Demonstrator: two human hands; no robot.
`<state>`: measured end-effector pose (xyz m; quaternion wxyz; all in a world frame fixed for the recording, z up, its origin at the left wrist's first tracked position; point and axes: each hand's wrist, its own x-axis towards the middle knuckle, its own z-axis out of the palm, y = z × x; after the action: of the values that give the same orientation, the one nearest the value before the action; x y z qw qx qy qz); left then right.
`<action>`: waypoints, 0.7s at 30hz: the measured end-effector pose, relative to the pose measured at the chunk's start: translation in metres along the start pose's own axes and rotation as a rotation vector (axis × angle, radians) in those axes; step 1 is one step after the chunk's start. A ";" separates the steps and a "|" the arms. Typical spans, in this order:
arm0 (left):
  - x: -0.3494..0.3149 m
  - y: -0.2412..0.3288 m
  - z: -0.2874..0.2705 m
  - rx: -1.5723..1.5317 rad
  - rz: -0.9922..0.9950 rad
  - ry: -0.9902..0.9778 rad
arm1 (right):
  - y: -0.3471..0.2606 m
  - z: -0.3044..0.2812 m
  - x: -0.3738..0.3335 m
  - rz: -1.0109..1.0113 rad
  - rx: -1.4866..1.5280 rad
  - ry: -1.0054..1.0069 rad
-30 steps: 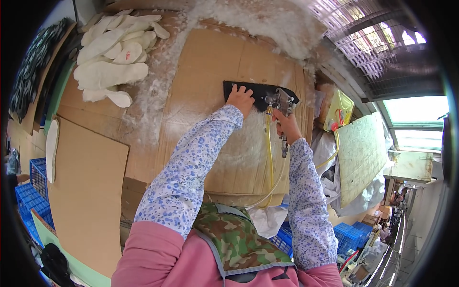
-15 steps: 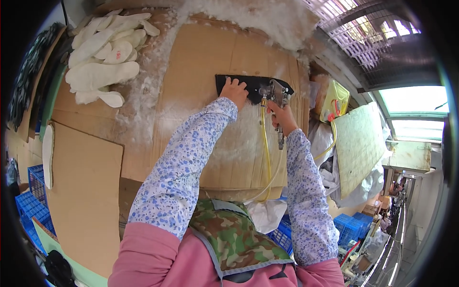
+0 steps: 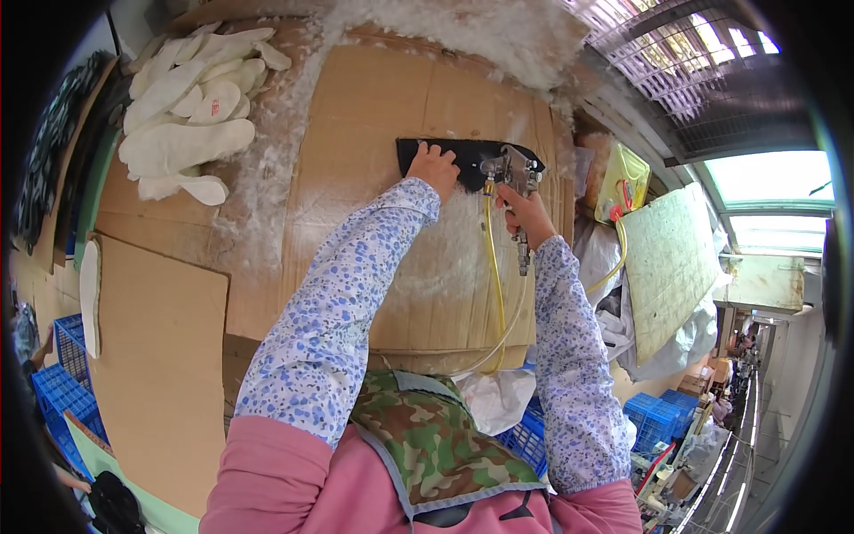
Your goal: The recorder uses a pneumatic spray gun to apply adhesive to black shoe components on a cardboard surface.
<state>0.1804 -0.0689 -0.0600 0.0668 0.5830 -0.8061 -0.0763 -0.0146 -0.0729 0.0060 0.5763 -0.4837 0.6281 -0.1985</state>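
My right hand [image 3: 525, 214] is wrapped round the grip of a metal spray gun [image 3: 511, 167], which hangs over the right part of a flat black piece of material [image 3: 463, 151]. A faint haze shows beyond the gun. The black piece lies on a large sheet of brown cardboard [image 3: 356, 116]. At its left end, my left hand [image 3: 433, 169] grips the piece with curled fingers, the fingertips partly hidden. From the gun, a yellow hose [image 3: 495, 267] and a paler tube run down toward my apron [image 3: 427, 436].
White insole-shaped pieces [image 3: 191, 116] are heaped at the far left. Fluffy white fibre [image 3: 480, 31] coats the back and left of the cardboard. A yellow container [image 3: 627, 182] and a stained board [image 3: 672, 267] stand at the right; blue crates [image 3: 67, 392] are at the lower left.
Both hands keep nearly the same places on the black piece and the spray gun. At the lower left edge, part of another person's arm and hand has come into view.
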 end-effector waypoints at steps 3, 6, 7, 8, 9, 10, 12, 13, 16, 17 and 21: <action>0.002 0.002 -0.004 -0.003 0.009 -0.040 | 0.003 -0.002 0.002 -0.009 0.020 0.013; 0.003 0.002 -0.005 -0.019 0.005 -0.037 | 0.004 -0.004 0.003 -0.001 0.021 0.004; 0.003 0.001 -0.005 -0.019 0.002 -0.037 | 0.004 -0.004 0.003 -0.001 0.020 0.002; 0.002 0.001 -0.005 -0.021 0.001 -0.033 | 0.003 -0.003 0.002 0.002 0.015 -0.003; 0.002 0.001 -0.004 -0.024 -0.001 -0.030 | 0.003 -0.003 0.002 0.004 0.010 -0.009; 0.002 0.001 -0.004 -0.025 -0.003 -0.030 | 0.004 -0.003 0.003 0.004 0.008 -0.010; 0.002 0.001 -0.004 -0.030 -0.001 -0.018 | 0.006 -0.003 0.005 -0.009 0.021 0.013; 0.001 0.001 -0.004 -0.032 -0.006 -0.018 | 0.006 -0.004 0.005 -0.008 0.018 0.009; 0.000 0.000 -0.003 -0.039 0.000 -0.003 | 0.005 -0.006 0.005 0.030 0.001 -0.017; 0.000 0.000 -0.003 -0.036 0.002 0.000 | 0.005 -0.006 0.005 0.035 0.001 -0.018; 0.000 0.000 -0.003 -0.017 -0.004 -0.020 | 0.005 -0.006 0.005 0.039 0.021 -0.026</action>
<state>0.1803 -0.0693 -0.0572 0.0634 0.5834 -0.8048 -0.0891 -0.0212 -0.0765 0.0006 0.5932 -0.4681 0.6276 -0.1874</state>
